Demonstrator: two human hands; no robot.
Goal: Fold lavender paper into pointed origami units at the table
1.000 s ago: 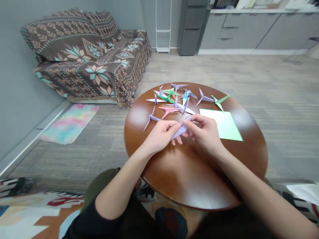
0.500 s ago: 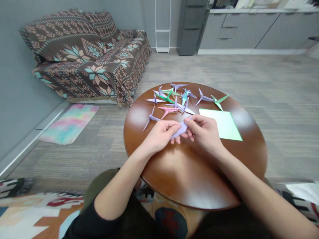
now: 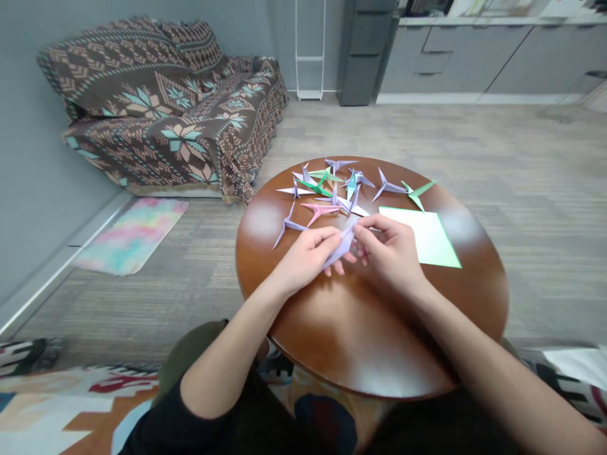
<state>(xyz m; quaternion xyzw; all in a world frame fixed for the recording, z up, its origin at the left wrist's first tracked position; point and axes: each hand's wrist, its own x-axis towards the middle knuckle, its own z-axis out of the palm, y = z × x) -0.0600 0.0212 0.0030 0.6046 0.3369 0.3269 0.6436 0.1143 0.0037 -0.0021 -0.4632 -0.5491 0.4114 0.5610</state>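
Observation:
A folded piece of lilac paper (image 3: 339,250) is held above the near half of the round brown table (image 3: 374,341). My left hand (image 3: 308,256) pinches its left part between thumb and fingers, with some fingertips showing beneath. At its upper right end, my right hand (image 3: 386,246) has the paper between thumb and index finger, the other fingers curled below. Just beyond my hands lie a pink folded paper figure (image 3: 321,210) and, to the left, a lilac one (image 3: 288,224). The fine folds of the held paper are too small to make out.
Several folded paper figures in lilac, green and blue, such as a dark green one (image 3: 317,186), crowd the table's far side. Light green paper sheets (image 3: 429,237) lie right of my right hand. A covered sofa (image 3: 190,120) stands far left, with a pastel mat (image 3: 135,234) before it.
My right hand has shifted slightly at the paper's upper end, and the paper is tilted a little more upright. My left hand keeps its hold almost in place.

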